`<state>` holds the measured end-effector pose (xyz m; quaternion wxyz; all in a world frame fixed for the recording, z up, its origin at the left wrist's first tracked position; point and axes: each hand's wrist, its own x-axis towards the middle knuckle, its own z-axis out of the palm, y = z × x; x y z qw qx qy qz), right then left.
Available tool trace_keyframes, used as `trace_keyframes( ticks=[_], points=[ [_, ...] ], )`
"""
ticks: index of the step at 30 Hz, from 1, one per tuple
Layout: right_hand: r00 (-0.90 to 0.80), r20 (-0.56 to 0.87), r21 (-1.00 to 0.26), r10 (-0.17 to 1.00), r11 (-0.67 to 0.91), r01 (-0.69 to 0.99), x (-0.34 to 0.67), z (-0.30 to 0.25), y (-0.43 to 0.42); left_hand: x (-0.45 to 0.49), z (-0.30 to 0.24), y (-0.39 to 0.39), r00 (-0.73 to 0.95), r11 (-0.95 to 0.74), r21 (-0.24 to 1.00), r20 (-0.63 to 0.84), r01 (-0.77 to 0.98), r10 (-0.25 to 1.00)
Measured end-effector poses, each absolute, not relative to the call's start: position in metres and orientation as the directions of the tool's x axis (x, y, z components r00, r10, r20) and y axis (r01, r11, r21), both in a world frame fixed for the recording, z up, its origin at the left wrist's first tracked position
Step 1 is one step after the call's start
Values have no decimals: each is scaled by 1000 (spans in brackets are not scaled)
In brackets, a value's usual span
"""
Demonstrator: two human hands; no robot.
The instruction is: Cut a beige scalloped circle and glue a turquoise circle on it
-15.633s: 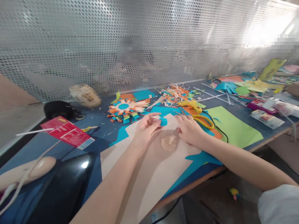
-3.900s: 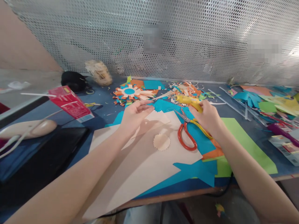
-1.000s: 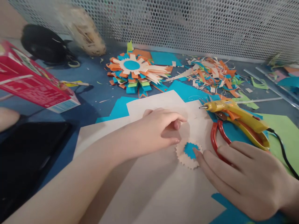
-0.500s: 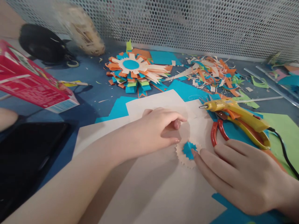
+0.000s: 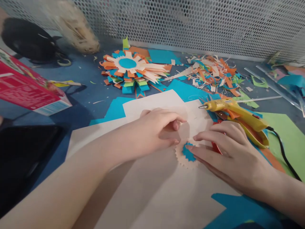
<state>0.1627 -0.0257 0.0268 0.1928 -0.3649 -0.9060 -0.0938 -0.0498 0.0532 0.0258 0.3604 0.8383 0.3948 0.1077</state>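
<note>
A small cream paper disc (image 5: 179,161) with a zigzag edge lies on the white paper sheet (image 5: 143,194). At its centre is a jagged blue paper piece (image 5: 189,154). The thumb of my right hand (image 5: 231,152) rests on that blue piece, its other fingers spread apart. Left of the disc, my left hand (image 5: 157,128) curves over the sheet, thumb and index finger parted and holding nothing. Under my right hand, red scissor handles (image 5: 216,148) show only in part. A yellow glue gun (image 5: 247,116) lies just beyond, nozzle pointing left.
Behind the sheet sits a layered paper rosette (image 5: 127,63) beside a heap of paper scraps (image 5: 214,73). A red box (image 5: 30,86) and a black phone-like slab (image 5: 26,159) are on the left. A perforated metal panel (image 5: 178,25) stands along the back.
My right hand has shifted up and left, its fingers spreading, with the thumb now on the blue centre. My left hand keeps its pose. The whole view has shifted slightly.
</note>
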Motion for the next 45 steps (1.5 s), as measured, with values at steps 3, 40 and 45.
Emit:
trace_keyframes(
  ticks=[3,40,45],
  points=[
    [-631,385,-19,673,689,724,162,27,-26,-48,29,52,654,-407,693,-124,595,746],
    [-692,440,-77,572,792,606,163,27,-24,-46,34,54,670,-426,659,-163,620,724],
    [-705,395,-106,589,791,602,162,30,-24,-46,34,53,650,-411,654,-166,636,742]
  ],
)
